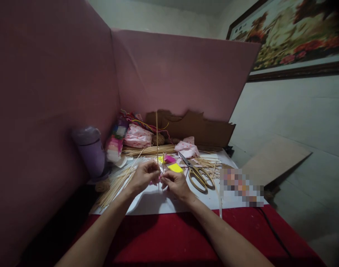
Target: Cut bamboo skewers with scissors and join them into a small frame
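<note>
Upright between my hands stands a long thin wooden stick [157,137]. My left hand [145,176] pinches it near its lower part. My right hand [176,183] is closed close beside it, its fingertips around a second, shorter stick [163,163] that also points up. Whether the two sticks touch is hidden by my fingers. Just behind the hands lie a yellow piece [175,168] and a magenta piece [170,159], with some clear plastic. A pair of scissors [198,174] with gold handles rests open to the right of my right hand.
Many loose sticks [114,193] lie on the left of the white sheet [147,205]. A purple bin [90,152] stands at the left. Behind are a twine ball [157,139], pink cloth [187,147] and torn cardboard [186,128]. Red cloth [161,237] covers the front; a black cable [273,231] crosses it.
</note>
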Available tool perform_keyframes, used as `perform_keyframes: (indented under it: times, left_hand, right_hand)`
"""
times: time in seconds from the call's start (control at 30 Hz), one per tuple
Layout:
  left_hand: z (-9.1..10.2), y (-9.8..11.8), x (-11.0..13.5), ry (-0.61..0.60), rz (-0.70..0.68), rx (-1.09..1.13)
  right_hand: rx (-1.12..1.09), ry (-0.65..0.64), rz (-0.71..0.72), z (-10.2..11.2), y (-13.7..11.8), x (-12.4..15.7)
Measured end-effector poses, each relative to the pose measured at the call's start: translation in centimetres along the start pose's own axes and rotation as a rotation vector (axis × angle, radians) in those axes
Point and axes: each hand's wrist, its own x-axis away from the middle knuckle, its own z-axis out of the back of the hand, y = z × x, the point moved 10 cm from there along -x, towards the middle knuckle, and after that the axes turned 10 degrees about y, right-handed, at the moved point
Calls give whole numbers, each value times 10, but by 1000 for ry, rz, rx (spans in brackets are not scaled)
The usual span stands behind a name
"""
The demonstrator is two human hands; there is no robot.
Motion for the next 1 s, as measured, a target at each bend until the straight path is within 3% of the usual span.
perform_keyframes:
  times: [0.53,0.77,1.0]
  left_hand:
    - [2,-5,0,48,-62,-17]
    - [2,-2,-1,57,-104,-5]
    - [-1,-9,-2,33,-1,105]
  right_hand:
    - [31,-35,115,-4,-6,2]
    - [-47,-40,1,-6,2,2]
    - [-75,-15,-31,-4,5,1]
